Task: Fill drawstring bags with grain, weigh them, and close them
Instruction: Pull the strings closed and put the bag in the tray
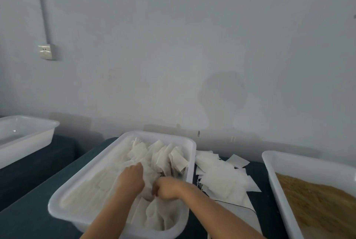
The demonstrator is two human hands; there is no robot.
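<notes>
White fabric drawstring bags (161, 157) are heaped in a white plastic tray (63, 203), and both hands are buried among them. The left hand (133, 178) is laid palm down, its fingers (139, 167) bent into the cloth just beyond them; whether a bag is actually pinched cannot be told through the blur. The right hand (166, 187) is clenched around a fold of bag fabric, knuckles turned toward the left fingers, almost touching them. Both forearms are stretched forward from the lower edge of the view and converge over the tray. More loose bags (221, 173) are spread on the dark desk (28, 217) just to the right of the right fingers. Farther right, brown grain (317, 204) is held in a second white tray (273, 177). Well to the left of the left fingers, a third tray (28, 136) is seen.
</notes>
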